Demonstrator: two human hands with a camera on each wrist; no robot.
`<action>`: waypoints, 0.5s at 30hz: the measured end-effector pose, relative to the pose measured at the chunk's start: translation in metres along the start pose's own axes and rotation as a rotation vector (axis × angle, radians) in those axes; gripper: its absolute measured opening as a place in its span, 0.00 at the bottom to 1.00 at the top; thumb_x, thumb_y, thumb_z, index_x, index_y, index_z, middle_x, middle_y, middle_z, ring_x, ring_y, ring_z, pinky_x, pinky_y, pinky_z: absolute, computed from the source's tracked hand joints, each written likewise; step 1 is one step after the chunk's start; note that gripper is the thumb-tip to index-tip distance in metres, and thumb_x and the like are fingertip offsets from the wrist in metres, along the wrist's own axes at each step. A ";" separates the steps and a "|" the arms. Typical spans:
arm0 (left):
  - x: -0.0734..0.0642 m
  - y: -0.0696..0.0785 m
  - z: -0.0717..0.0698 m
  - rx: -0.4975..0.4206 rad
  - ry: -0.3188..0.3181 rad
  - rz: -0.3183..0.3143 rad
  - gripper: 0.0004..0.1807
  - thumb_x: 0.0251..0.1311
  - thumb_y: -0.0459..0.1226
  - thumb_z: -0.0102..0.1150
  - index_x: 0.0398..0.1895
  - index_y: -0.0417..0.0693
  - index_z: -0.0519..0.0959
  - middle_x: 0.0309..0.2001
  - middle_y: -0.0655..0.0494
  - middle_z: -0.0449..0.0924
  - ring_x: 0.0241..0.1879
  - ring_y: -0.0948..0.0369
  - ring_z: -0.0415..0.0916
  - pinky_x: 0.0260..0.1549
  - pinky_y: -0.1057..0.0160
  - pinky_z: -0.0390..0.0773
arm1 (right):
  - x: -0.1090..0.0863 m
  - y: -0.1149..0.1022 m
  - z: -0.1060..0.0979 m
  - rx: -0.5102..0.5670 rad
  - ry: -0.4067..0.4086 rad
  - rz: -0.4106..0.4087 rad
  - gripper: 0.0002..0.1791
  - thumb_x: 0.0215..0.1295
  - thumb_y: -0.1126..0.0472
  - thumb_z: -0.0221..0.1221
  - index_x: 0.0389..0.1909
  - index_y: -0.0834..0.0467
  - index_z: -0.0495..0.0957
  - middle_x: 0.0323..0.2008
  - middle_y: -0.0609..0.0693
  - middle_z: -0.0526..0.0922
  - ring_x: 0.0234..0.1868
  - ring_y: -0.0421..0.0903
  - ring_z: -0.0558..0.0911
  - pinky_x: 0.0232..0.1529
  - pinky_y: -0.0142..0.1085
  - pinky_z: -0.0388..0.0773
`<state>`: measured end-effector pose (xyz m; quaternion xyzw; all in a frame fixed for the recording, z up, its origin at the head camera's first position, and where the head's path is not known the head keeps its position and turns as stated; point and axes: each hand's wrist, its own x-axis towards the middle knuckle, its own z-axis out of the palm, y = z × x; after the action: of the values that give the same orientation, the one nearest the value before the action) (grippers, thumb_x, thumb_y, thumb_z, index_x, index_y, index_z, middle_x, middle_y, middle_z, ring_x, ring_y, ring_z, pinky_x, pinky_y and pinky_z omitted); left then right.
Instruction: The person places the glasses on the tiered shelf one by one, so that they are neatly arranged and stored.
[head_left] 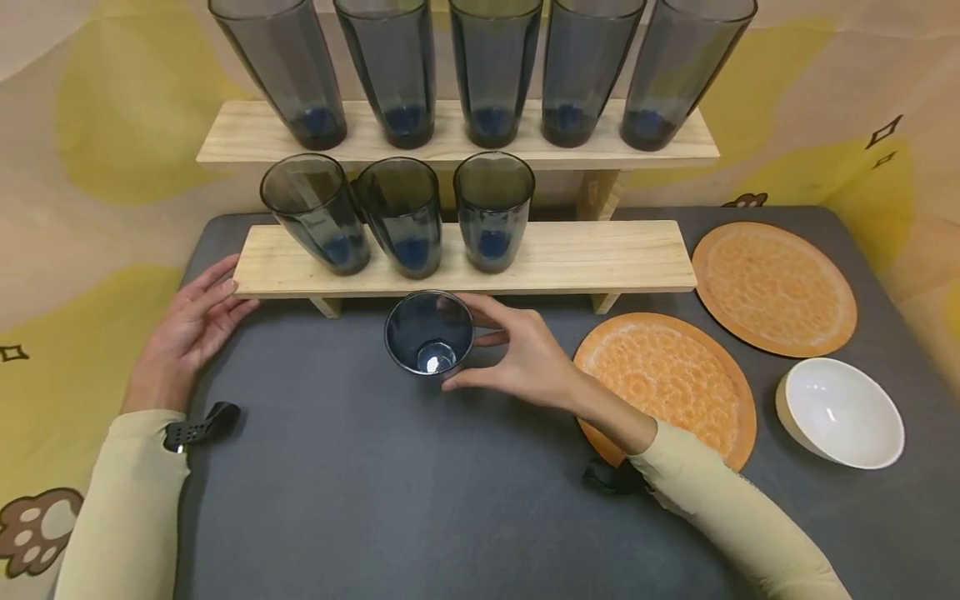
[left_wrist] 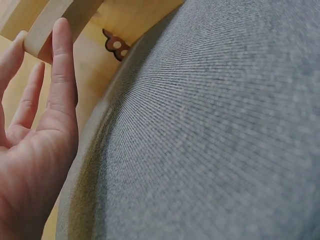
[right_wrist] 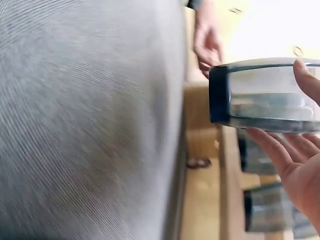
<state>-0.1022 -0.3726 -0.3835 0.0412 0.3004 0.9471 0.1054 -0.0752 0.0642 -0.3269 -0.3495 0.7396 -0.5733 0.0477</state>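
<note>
My right hand (head_left: 528,354) holds a dark blue-grey drinking glass (head_left: 429,333) by its side, in front of the lower wooden shelf. In the right wrist view the glass (right_wrist: 267,97) lies between the thumb and the fingers, its thick dark base pointing left. My left hand (head_left: 198,321) is at the left end of the lower shelf (head_left: 600,258), fingers extended, fingertips touching the board's end. The left wrist view shows the hand (left_wrist: 37,150) with fingertips around the board's corner (left_wrist: 42,37). Three similar glasses (head_left: 491,212) stand on that shelf's left and middle.
Several taller glasses (head_left: 487,75) line the upper shelf (head_left: 705,150). To the right are two round orange mats (head_left: 667,383) and a white bowl (head_left: 840,412). A dark grey surface (head_left: 375,500) lies below, with a patterned yellow cloth (head_left: 120,108) behind.
</note>
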 end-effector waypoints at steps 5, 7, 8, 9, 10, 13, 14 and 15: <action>-0.004 0.000 -0.002 0.001 -0.009 0.010 0.23 0.70 0.18 0.32 0.64 0.34 0.68 0.51 0.34 0.78 0.47 0.44 0.81 0.44 0.50 0.81 | -0.007 -0.011 -0.027 0.119 0.063 -0.005 0.48 0.40 0.72 0.77 0.67 0.61 0.69 0.58 0.56 0.79 0.44 0.49 0.86 0.44 0.39 0.82; -0.004 0.000 -0.002 0.000 -0.005 0.010 0.23 0.70 0.18 0.32 0.63 0.34 0.68 0.51 0.34 0.78 0.47 0.44 0.81 0.44 0.50 0.81 | -0.009 -0.015 -0.039 0.150 0.090 -0.030 0.48 0.40 0.73 0.76 0.67 0.62 0.68 0.59 0.57 0.78 0.45 0.50 0.86 0.43 0.42 0.82; -0.004 0.000 -0.002 0.001 -0.001 0.008 0.23 0.70 0.18 0.32 0.63 0.34 0.68 0.51 0.34 0.78 0.47 0.44 0.81 0.43 0.50 0.81 | -0.010 -0.016 -0.046 0.155 0.109 -0.045 0.48 0.40 0.74 0.76 0.67 0.62 0.68 0.60 0.57 0.78 0.46 0.51 0.85 0.42 0.42 0.83; -0.004 -0.001 -0.002 0.003 0.001 0.007 0.23 0.70 0.18 0.32 0.63 0.34 0.68 0.51 0.34 0.78 0.47 0.44 0.81 0.43 0.50 0.81 | -0.010 -0.017 -0.052 0.167 0.125 -0.057 0.48 0.40 0.75 0.76 0.67 0.62 0.68 0.60 0.58 0.78 0.47 0.52 0.85 0.41 0.43 0.83; -0.004 -0.001 -0.002 0.004 0.003 0.008 0.23 0.70 0.19 0.32 0.63 0.34 0.68 0.51 0.34 0.78 0.47 0.44 0.81 0.43 0.50 0.81 | -0.011 -0.017 -0.059 0.173 0.147 -0.066 0.48 0.40 0.76 0.75 0.67 0.63 0.68 0.60 0.58 0.78 0.49 0.52 0.84 0.41 0.43 0.83; -0.002 -0.001 -0.001 -0.006 0.000 0.010 0.22 0.70 0.19 0.32 0.63 0.34 0.68 0.51 0.34 0.78 0.47 0.44 0.81 0.44 0.50 0.81 | -0.014 -0.016 -0.078 0.182 0.227 -0.070 0.47 0.41 0.78 0.74 0.67 0.63 0.68 0.60 0.59 0.77 0.51 0.52 0.83 0.40 0.41 0.83; -0.001 -0.002 -0.001 -0.008 -0.001 0.011 0.22 0.70 0.19 0.32 0.63 0.34 0.68 0.50 0.33 0.78 0.47 0.44 0.81 0.44 0.50 0.81 | -0.015 -0.016 -0.084 0.188 0.254 -0.066 0.46 0.42 0.78 0.73 0.67 0.63 0.68 0.60 0.59 0.77 0.52 0.52 0.83 0.40 0.41 0.83; 0.000 -0.002 -0.001 -0.012 -0.004 0.012 0.22 0.70 0.19 0.32 0.62 0.33 0.69 0.50 0.33 0.78 0.47 0.44 0.81 0.44 0.50 0.81 | -0.015 -0.014 -0.090 0.195 0.282 -0.061 0.45 0.43 0.78 0.73 0.66 0.64 0.69 0.60 0.60 0.77 0.52 0.51 0.83 0.40 0.40 0.83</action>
<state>-0.1016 -0.3717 -0.3856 0.0444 0.2944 0.9493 0.1005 -0.0995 0.1442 -0.2889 -0.2815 0.6689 -0.6869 -0.0400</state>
